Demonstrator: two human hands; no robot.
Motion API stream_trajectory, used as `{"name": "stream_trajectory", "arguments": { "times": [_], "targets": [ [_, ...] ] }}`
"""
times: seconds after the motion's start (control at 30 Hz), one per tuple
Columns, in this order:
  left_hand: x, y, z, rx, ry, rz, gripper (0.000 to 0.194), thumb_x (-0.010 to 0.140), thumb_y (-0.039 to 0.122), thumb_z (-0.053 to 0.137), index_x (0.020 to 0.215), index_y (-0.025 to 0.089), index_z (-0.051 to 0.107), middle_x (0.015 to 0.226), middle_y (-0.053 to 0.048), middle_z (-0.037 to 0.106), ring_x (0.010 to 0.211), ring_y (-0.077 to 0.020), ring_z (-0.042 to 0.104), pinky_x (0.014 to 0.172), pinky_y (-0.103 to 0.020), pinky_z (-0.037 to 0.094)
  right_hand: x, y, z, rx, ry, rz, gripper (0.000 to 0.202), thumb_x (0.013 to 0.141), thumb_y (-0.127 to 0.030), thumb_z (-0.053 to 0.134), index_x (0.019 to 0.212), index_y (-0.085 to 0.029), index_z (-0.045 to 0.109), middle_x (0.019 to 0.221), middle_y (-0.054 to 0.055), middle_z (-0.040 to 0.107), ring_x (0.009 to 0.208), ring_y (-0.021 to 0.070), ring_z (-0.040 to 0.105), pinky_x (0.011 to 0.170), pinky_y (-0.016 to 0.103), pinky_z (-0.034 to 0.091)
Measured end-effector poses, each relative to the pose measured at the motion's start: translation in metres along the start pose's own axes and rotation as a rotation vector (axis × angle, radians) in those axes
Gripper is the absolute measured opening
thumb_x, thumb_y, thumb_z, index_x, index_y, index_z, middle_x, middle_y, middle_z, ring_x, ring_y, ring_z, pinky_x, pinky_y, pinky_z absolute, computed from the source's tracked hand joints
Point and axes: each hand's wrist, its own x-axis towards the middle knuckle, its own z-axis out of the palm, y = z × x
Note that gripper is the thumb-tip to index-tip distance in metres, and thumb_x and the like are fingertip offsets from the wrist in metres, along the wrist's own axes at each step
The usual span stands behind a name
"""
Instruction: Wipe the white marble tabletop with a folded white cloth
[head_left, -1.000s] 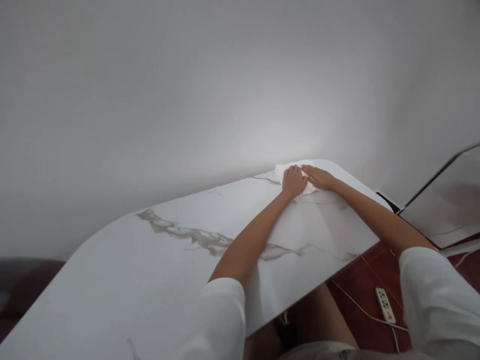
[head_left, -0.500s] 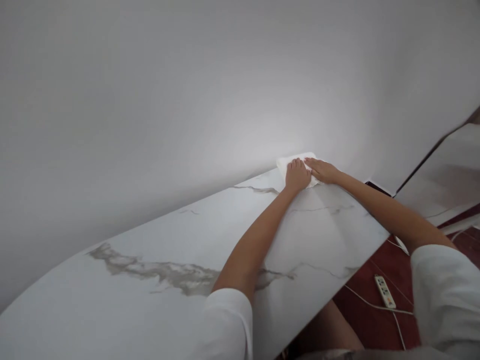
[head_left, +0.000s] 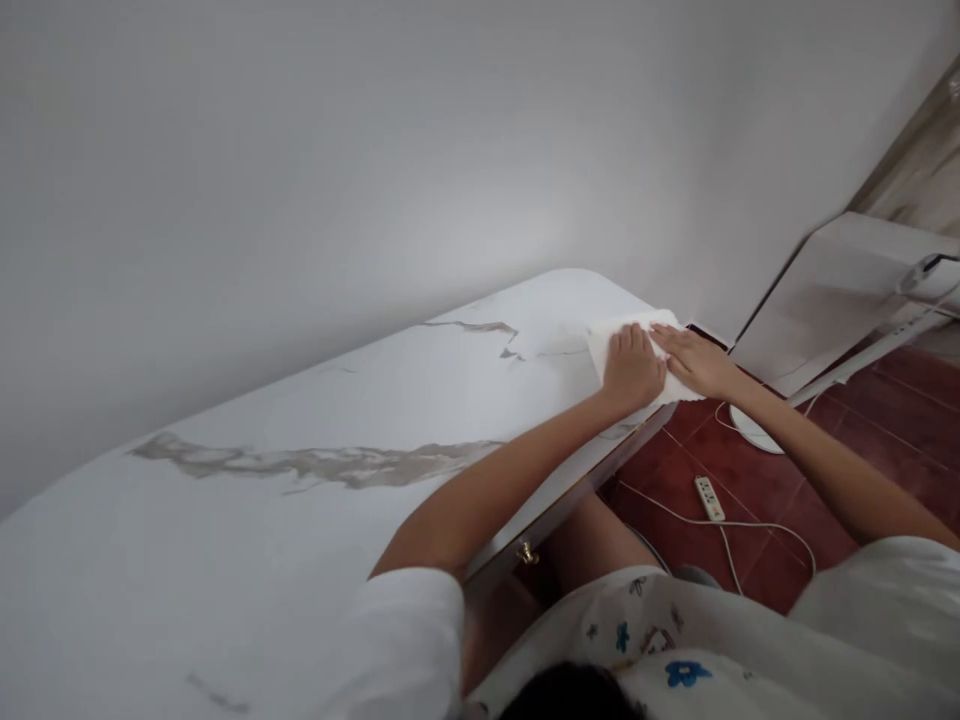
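A white cloth point(head_left: 600, 340) lies spread over the right end of a white marble-patterned tabletop point(head_left: 300, 400), part of it reaching past the front edge. My left hand point(head_left: 634, 368) presses down on the cloth, its fingers together and bent over the fabric. Beside it, my right hand point(head_left: 696, 360) rests on the cloth's right part with fingers stretched out flat. The hands nearly touch, and they hide much of the cloth.
A pale wall point(head_left: 337, 180) runs along the table's back edge. On the red tiled floor lie a power strip point(head_left: 709, 498) and its cord point(head_left: 780, 527). A brass knob point(head_left: 527, 553) sits below the front edge. A white stand point(head_left: 757, 430) is at the right.
Both hands and the cloth have moved from the back edge toward the front right edge of the tabletop. The view has shifted, showing more floor and my patterned clothing.
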Motion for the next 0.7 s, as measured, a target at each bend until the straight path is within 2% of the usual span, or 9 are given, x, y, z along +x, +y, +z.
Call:
{"name": "stream_trajectory", "arguments": {
  "times": [0.07,0.17,0.27,0.4,0.57,0.7],
  "targets": [
    [0.016,0.003,0.007,-0.016,0.028,0.049,0.052,0.093,0.028,0.037,0.134,-0.004,0.043,0.141,-0.023,0.044,0.132,-0.0322,0.038,0.108,-0.043,0.028,0.001,0.011,0.001,-0.064,-0.015,0.082,0.054,0.093,-0.026,0.025,0.145,-0.014,0.033,0.149,0.011,0.037,0.136,0.0235,0.036,0.111,0.050,0.028],
    [0.051,-0.010,0.021,-0.030,0.075,0.097,0.050,0.092,0.026,0.039,0.131,-0.004,0.046,0.135,-0.023,0.049,0.126,-0.0309,0.043,0.105,-0.041,0.032,0.025,0.031,0.009,-0.124,-0.031,0.154,0.054,0.092,-0.024,0.025,0.144,-0.012,0.034,0.149,0.012,0.037,0.137,0.0241,0.035,0.111,0.051,0.026],
    [0.087,-0.038,0.035,-0.036,0.094,0.096,0.047,0.091,0.025,0.040,0.128,-0.004,0.049,0.131,-0.022,0.053,0.123,-0.0295,0.046,0.103,-0.039,0.033,0.068,0.050,0.023,-0.111,-0.042,0.165,0.055,0.092,-0.023,0.023,0.145,-0.011,0.032,0.150,0.012,0.035,0.138,0.0235,0.033,0.111,0.050,0.026],
    [0.124,-0.089,0.050,-0.023,0.096,0.047,0.044,0.092,0.022,0.039,0.124,-0.003,0.052,0.128,-0.022,0.055,0.121,-0.0293,0.047,0.102,-0.038,0.034,0.137,0.064,0.041,-0.036,-0.068,0.171,0.056,0.093,-0.024,0.021,0.146,-0.012,0.029,0.152,0.011,0.031,0.139,0.0234,0.031,0.109,0.051,0.028],
    [0.146,-0.153,0.058,0.011,0.093,-0.016,0.042,0.092,0.019,0.037,0.126,-0.001,0.051,0.130,-0.022,0.053,0.123,-0.0290,0.046,0.103,-0.039,0.034,0.213,0.051,0.052,-0.024,-0.065,0.141,0.054,0.093,-0.022,0.024,0.145,-0.008,0.032,0.151,0.012,0.034,0.138,0.0225,0.032,0.110,0.042,0.030],
    [0.128,-0.200,0.049,0.042,0.066,-0.059,0.044,0.091,0.018,0.038,0.129,-0.001,0.047,0.134,-0.021,0.050,0.126,-0.0277,0.044,0.105,-0.038,0.032,0.252,0.010,0.055,-0.044,-0.010,0.076,0.053,0.092,-0.020,0.028,0.141,-0.005,0.037,0.147,0.014,0.040,0.135,0.0243,0.037,0.107,0.038,0.033]
  ]
}}
